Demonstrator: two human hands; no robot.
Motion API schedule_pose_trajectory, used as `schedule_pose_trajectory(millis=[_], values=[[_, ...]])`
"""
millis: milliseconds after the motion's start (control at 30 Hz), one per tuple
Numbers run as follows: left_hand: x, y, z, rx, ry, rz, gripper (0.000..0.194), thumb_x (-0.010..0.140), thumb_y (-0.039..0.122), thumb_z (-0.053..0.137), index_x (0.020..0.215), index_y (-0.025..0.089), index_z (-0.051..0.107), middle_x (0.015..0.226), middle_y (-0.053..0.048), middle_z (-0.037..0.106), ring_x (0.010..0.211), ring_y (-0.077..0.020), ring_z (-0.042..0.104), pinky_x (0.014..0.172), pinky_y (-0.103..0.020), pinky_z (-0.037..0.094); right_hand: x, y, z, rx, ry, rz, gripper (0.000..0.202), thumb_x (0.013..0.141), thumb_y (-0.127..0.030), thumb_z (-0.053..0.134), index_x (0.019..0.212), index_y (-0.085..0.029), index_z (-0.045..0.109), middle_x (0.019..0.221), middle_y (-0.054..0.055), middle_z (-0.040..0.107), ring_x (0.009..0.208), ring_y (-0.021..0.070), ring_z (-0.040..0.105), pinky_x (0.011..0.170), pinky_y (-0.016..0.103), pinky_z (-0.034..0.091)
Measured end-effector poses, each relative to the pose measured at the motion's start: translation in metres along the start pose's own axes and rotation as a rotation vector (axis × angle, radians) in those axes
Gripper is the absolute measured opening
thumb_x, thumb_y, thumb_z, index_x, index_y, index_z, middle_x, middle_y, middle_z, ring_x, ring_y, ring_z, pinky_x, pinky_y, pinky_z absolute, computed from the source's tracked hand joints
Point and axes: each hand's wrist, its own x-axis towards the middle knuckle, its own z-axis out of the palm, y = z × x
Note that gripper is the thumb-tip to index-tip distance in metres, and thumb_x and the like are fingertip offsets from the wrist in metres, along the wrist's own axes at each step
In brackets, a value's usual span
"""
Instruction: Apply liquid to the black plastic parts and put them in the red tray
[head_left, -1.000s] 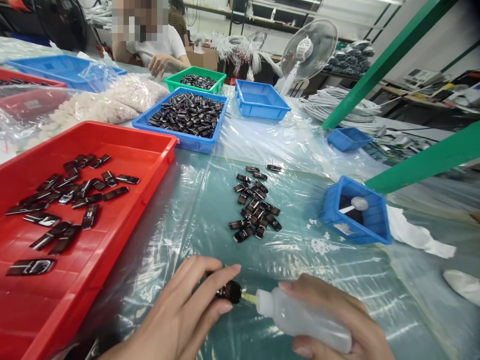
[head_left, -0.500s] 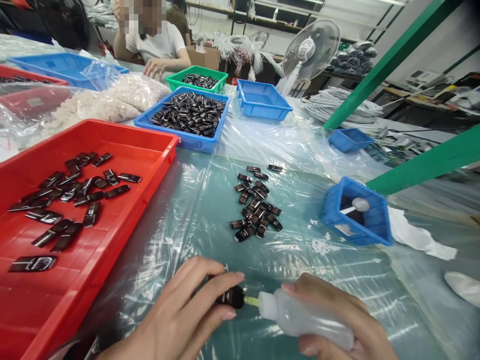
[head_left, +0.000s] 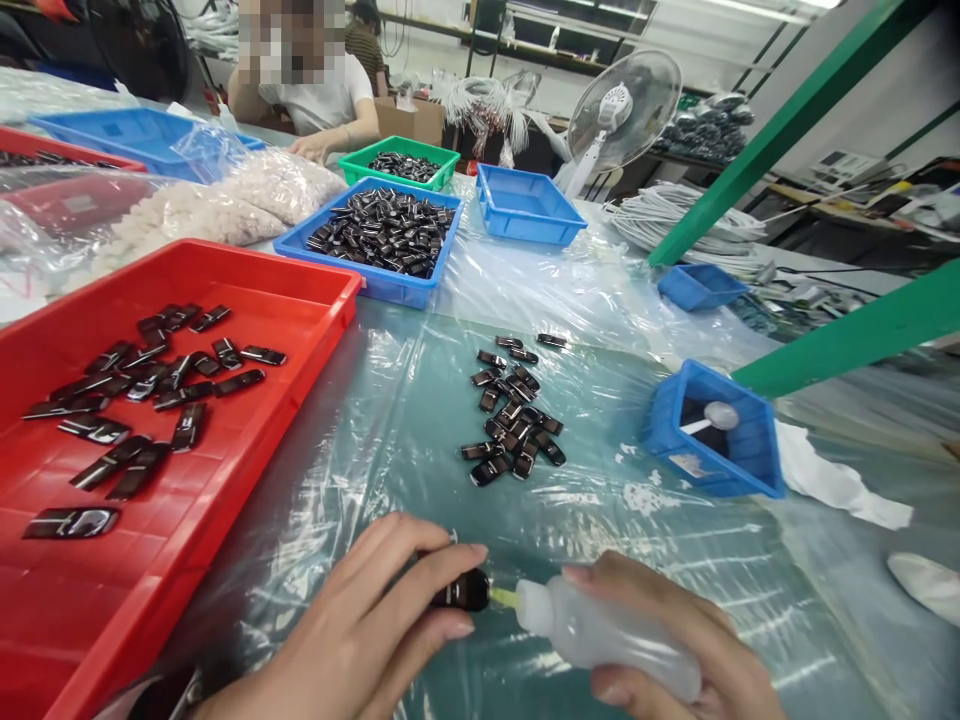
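Between the fingers of my left hand (head_left: 375, 620) is a small glossy black plastic part (head_left: 469, 590), partly covered by those fingers. My right hand (head_left: 667, 630) grips a translucent white squeeze bottle (head_left: 607, 635) lying on its side. Its thin yellowish nozzle (head_left: 502, 597) points left and meets the right end of the black part; whether it enters the part I cannot tell. Beyond my hands a loose pile of similar black parts (head_left: 517, 425) lies on the plastic-covered table (head_left: 390, 400).
On the left stands a red tray (head_left: 292, 400) with scattered black parts. Farther back, a blue tray (head_left: 405, 290) and a green tray (head_left: 442, 178) hold many more. A small blue bin (head_left: 705, 470) with a white scoop is at right, near green bars (head_left: 787, 130). Across the table sits a person (head_left: 322, 105).
Both hands keep nearly the same pose, the nozzle still at the black part. The view has shifted slightly, and the person across the table has moved an arm a little.
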Motion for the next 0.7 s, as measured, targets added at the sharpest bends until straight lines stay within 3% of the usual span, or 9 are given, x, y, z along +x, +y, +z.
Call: schedule_pose_trajectory(millis=[167,367,500,567,700], values=[[-0.004,0.000,0.003,-0.001,-0.006,0.009,0.028,0.105,0.025,0.033,0.127,0.018,0.048,0.108,-0.006,0.053,0.097,-0.0155,0.053,0.086,-0.023,0.043,0.004,0.000,0.001,0.149,-0.013,0.014,0.034,0.085,-0.044,0.067,0.118,-0.048,0.063,0.081,-0.003,0.075,0.065,0.0185,0.073,0.048,0.021,0.057],[-0.004,0.000,0.007,-0.061,0.065,-0.074,0.030,0.105,0.030,0.030,0.128,0.024,0.048,0.110,-0.004,0.055,0.099,-0.0156,0.053,0.087,-0.025,0.041,0.001,0.003,-0.001,0.099,0.073,0.136,0.032,0.076,-0.059,0.068,0.104,-0.044,0.072,0.092,-0.001,0.076,0.076,0.0201,0.073,0.058,0.025,0.057],[-0.001,-0.001,0.004,-0.100,0.182,-0.266,0.026,0.104,0.037,0.032,0.124,0.033,0.048,0.107,0.000,0.061,0.099,-0.0161,0.058,0.085,-0.025,0.044,0.002,0.014,0.003,0.150,0.173,0.265,0.038,0.084,-0.047,0.066,0.121,-0.035,0.064,0.112,0.004,0.074,0.096,0.0203,0.072,0.076,0.027,0.059],[0.001,-0.001,0.003,-0.116,0.234,-0.342,0.023,0.103,0.036,0.034,0.120,0.036,0.051,0.103,0.002,0.064,0.094,-0.0163,0.061,0.083,-0.026,0.047,0.009,0.020,0.008,0.180,0.235,0.284,0.034,0.085,-0.041,0.065,0.117,-0.030,0.063,0.116,0.007,0.072,0.107,0.0218,0.068,0.083,0.030,0.058],[0.001,0.000,0.004,-0.156,0.260,-0.411,0.023,0.102,0.035,0.039,0.118,0.034,0.055,0.099,0.002,0.066,0.090,-0.0180,0.065,0.082,-0.029,0.052,0.022,0.029,0.019,0.199,0.307,0.283,0.022,0.088,-0.037,0.061,0.107,-0.025,0.057,0.108,0.009,0.075,0.098,0.0214,0.071,0.079,0.032,0.059]])
